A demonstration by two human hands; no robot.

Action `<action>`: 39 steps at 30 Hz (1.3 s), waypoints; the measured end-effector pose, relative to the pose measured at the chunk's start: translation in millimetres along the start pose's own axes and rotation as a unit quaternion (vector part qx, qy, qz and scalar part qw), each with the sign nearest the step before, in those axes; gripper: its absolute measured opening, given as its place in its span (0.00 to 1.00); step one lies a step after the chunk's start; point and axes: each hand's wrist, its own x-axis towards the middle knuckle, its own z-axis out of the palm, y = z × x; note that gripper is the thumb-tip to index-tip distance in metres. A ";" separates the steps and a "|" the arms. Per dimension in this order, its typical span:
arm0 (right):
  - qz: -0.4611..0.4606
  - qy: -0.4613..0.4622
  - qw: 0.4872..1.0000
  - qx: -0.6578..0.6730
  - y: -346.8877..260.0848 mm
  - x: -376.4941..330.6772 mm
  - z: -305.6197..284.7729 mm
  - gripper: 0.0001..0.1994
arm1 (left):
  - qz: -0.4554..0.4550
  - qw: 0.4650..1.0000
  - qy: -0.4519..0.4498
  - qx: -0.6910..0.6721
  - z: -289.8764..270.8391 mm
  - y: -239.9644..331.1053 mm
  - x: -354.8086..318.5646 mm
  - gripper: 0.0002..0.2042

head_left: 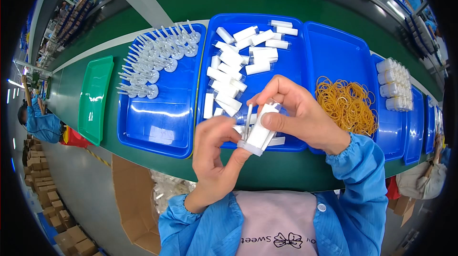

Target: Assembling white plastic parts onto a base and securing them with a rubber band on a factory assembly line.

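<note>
My left hand (217, 153) grips a translucent plastic piece (250, 148) by its round base, and its thin stem points up. My right hand (303, 115) pinches a white roll (259, 131) in clear film between thumb and fingers. The roll stands upright beside the stem, its lower end at the round base; whether it touches the base's inside cannot be made out. Both hands are over the front of a blue tray (296, 72) with many similar white rolls (257, 54). Farther left, a blue tray (157, 132) carries rows of stemmed plastic pieces (162, 51).
Right of the rolls, a blue tray (334, 41) holds a heap of yellow-brown rubber bands (346, 108). Bundled white rolls (395, 84) stand in another blue tray farther right. A green tray (95, 98) lies at the left end. Below the table sits an open cardboard box (131, 203).
</note>
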 end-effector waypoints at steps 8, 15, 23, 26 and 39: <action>-0.098 0.077 0.981 -0.150 -2.6 14.4 -6.5 0.11 | -0.102 0.991 -0.038 -0.075 -29.2 -19.2 2.1 0.11; -0.151 -0.078 0.717 -0.676 44.6 14.8 -11.9 0.11 | -0.133 0.981 0.017 -0.143 -43.1 -18.6 10.0 0.12; -0.183 -0.084 0.636 -0.745 41.1 14.4 -2.3 0.18 | -0.106 0.989 0.000 -0.099 -45.8 -23.6 7.8 0.10; -0.135 -0.038 0.740 -0.658 33.7 20.6 -12.9 0.21 | -0.088 0.994 -0.017 -0.066 -45.1 -21.8 6.2 0.09; 0.060 0.130 0.977 0.157 3.4 19.9 -24.4 0.17 | 0.002 0.986 -0.135 0.099 -21.5 0.3 7.3 0.07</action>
